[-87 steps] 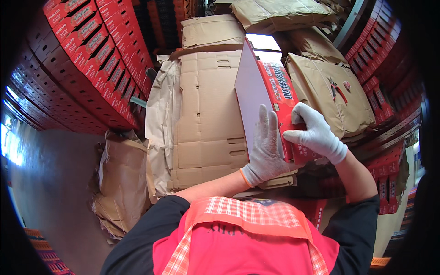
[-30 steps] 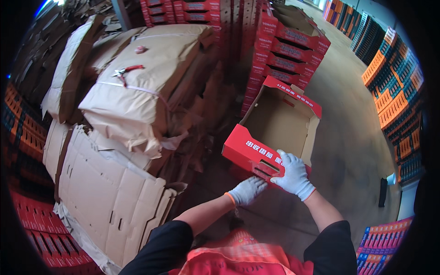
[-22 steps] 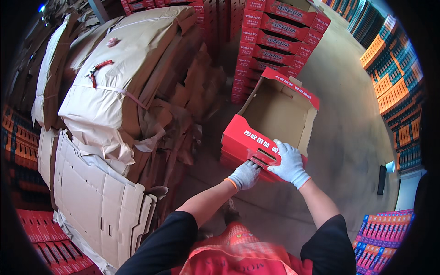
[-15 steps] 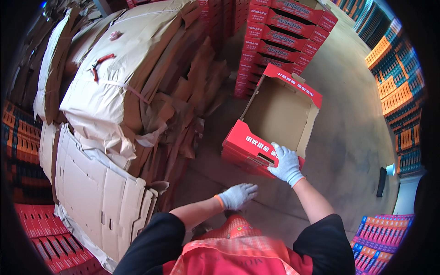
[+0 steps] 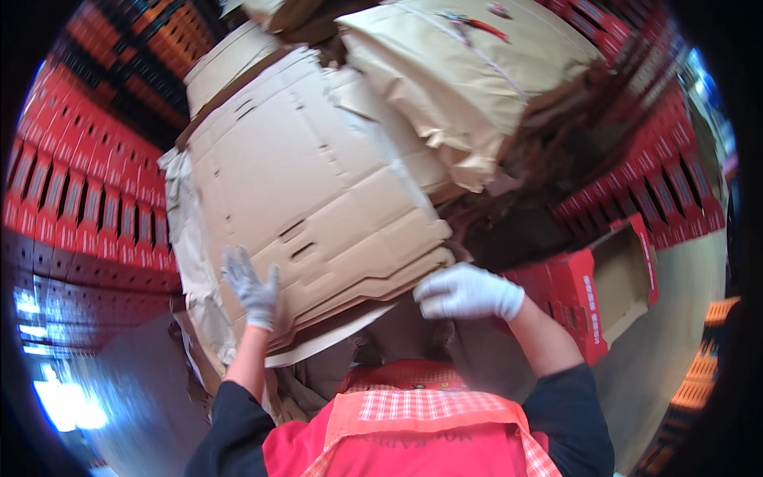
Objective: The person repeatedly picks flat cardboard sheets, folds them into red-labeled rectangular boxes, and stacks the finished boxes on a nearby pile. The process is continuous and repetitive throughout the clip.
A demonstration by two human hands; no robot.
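Left hand (image 5: 251,288) spread flat against the near edge of the flattened cardboard stack (image 5: 318,199), right hand (image 5: 467,291) curled over its lower corner, red box (image 5: 604,294) open on the floor to the right

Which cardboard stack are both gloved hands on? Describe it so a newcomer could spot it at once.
Start at the wall of red crates on the left; the flat cardboard stack leans just right of it, mid-frame. The left hand and right hand rest at its lower edge. Unlike the paper-wrapped bundle above, its sheets are bare, with slots cut in.
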